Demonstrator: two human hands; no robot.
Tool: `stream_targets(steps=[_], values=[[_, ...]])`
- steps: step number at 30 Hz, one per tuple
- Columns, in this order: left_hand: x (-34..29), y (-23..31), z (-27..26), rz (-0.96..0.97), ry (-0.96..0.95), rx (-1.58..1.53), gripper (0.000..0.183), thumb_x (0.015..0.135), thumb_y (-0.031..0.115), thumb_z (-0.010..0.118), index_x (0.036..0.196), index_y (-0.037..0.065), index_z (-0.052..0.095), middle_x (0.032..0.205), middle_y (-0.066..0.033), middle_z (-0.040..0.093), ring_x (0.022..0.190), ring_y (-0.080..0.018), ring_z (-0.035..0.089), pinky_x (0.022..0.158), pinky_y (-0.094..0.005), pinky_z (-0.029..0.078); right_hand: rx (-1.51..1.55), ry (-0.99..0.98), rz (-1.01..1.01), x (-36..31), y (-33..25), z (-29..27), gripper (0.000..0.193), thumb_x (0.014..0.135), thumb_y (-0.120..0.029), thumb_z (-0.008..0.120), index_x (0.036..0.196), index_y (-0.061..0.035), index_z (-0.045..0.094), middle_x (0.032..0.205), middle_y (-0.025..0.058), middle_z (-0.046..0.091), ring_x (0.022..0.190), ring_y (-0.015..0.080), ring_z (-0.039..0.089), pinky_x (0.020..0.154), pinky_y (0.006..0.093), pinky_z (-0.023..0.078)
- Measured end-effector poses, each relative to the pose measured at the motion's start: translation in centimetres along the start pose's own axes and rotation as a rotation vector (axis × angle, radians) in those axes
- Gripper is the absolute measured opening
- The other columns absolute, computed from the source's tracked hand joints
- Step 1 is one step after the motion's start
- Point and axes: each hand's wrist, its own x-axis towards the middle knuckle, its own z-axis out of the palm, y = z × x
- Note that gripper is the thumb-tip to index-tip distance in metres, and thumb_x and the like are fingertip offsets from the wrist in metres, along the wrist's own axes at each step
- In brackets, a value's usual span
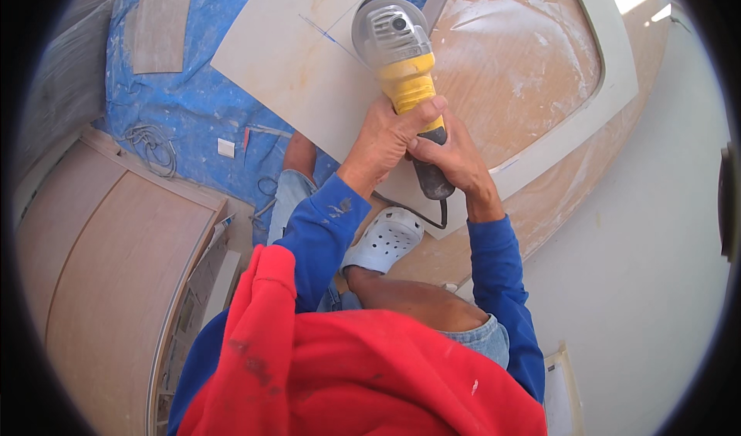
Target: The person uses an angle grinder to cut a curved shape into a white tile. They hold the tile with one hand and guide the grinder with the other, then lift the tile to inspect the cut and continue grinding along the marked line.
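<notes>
A yellow and black angle grinder (409, 77) with a grey metal head is held in both my hands over a pale panel. My left hand (386, 136) wraps the yellow body from the left side, its fingers partly hidden beneath. Lower down, my right hand (455, 154) grips the black rear part from the right. The grinder's disc lies at the edge of a large cut-out in the off-white panel (309, 57); I cannot tell whether it touches. Blue pen marks show on the panel just left of the disc. From the tool's rear a black cord (443, 213) curves away.
A dusty wooden board (532, 42) lies under the cut-out. Blue sheeting (208, 119) covers the ground at left, with a coiled grey cable (154, 149) on it. A curved wooden cabinet (116, 258) stands at lower left. My white clog (390, 235) rests near the panel's edge.
</notes>
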Motion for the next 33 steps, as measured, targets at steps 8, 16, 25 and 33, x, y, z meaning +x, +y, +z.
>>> stream_targets(steps=[8, 16, 25, 33], values=[[-0.05, 0.02, 0.06, 0.003, 0.001, 0.010, 0.057, 0.098, 0.041, 0.088, 0.137, 0.005, 0.067, 0.124, -0.0039, 0.071, 0.112, -0.0129, 0.068, 0.096, -0.0319, 0.055, -0.002, -0.002, 0.018, 0.07, 0.18, -0.13, 0.073, 0.090, -0.030, 0.082, 0.154, -0.0006, 0.060, 0.143, 0.0183, 0.069, 0.133, 0.0288, 0.064, 0.117, 0.0427, 0.047], [-0.10, 0.14, 0.15, -0.002, -0.010, 0.005, 0.056, 0.098, 0.041, 0.088, 0.136, 0.006, 0.067, 0.123, -0.0034, 0.071, 0.111, -0.0125, 0.068, 0.095, -0.0317, 0.055, -0.014, 0.016, 0.006, 0.21, 0.18, -0.08, 0.068, 0.088, -0.034, 0.085, 0.141, -0.0007, 0.060, 0.114, 0.0078, 0.072, 0.099, 0.0162, 0.071, 0.091, 0.0334, 0.057], [0.01, -0.08, 0.58, 0.105, 0.045, 0.006, 0.058, 0.092, 0.048, 0.089, 0.122, 0.003, 0.071, 0.099, -0.0024, 0.069, 0.080, -0.0090, 0.065, 0.065, -0.0272, 0.053, 0.007, -0.010, -0.016, 0.12, -0.05, -0.06, 0.070, 0.090, -0.028, 0.083, 0.151, -0.0003, 0.061, 0.141, 0.0167, 0.069, 0.132, 0.0269, 0.063, 0.116, 0.0415, 0.046], [0.03, -0.18, 0.54, 0.098, 0.045, 0.017, 0.059, 0.092, 0.050, 0.089, 0.121, 0.003, 0.071, 0.099, -0.0027, 0.068, 0.080, -0.0093, 0.065, 0.065, -0.0268, 0.052, 0.007, -0.009, -0.022, 0.16, 0.26, -0.11, 0.070, 0.090, -0.029, 0.084, 0.150, -0.0004, 0.062, 0.141, 0.0166, 0.069, 0.133, 0.0276, 0.063, 0.117, 0.0420, 0.046]])
